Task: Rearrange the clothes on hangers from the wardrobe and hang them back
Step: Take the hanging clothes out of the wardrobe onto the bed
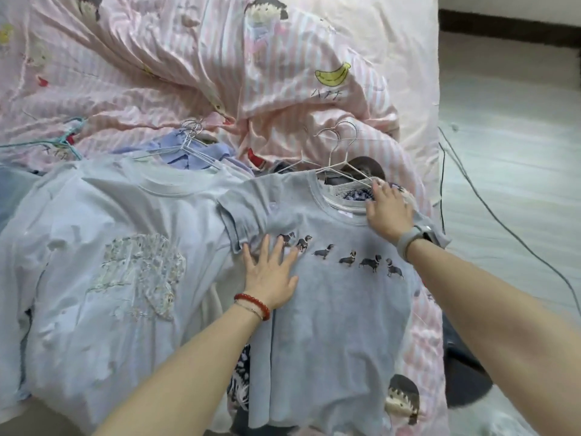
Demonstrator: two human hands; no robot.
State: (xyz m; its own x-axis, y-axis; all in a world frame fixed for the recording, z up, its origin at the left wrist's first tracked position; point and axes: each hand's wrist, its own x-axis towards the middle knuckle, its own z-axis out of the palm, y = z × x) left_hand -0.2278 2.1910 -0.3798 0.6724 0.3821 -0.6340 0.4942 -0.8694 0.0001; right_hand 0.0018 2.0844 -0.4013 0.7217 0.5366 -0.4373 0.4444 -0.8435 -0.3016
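Both hands lie on a grey T-shirt (339, 309) printed with a row of small dogs: the left hand (270, 275) presses flat near the sleeve, fingers straight and spread, while the right hand (388, 212) rests at the collar, its fingertips touching a white wire hanger (341, 158) poking out of the neck. Just left lies a white T-shirt (94, 247), spread over a pink striped duvet (188, 73) beside more hangers (185, 143)

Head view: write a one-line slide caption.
Left hand presses flat on a grey dachshund-print T-shirt laid on the bed, while the right hand reaches its collar beside wire hangers.
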